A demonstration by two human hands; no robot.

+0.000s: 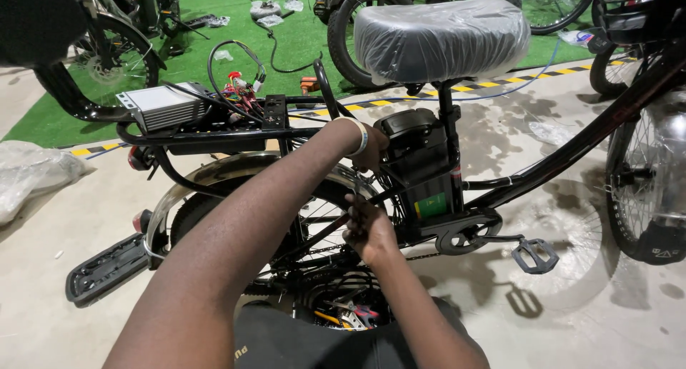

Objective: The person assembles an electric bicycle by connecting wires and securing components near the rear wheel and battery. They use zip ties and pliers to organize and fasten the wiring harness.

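over wet concrete, left grip (369, 149) touches the battery box (421, 165), closure untellable; right grip (368, 230) clamps a frame stay (318, 235).

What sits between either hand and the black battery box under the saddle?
Nothing visible. The left hand is already against the upper rear of the black battery box. The right hand is just beside its lower rear corner, at the thin black frame stay.

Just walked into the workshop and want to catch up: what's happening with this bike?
A person is working on a black electric bicycle from behind its rear wheel. The left hand reaches up to the black battery box under the plastic-wrapped saddle. The right hand grips something thin by the frame, too small to tell. A grey controller box with loose wires sits on the rear rack.
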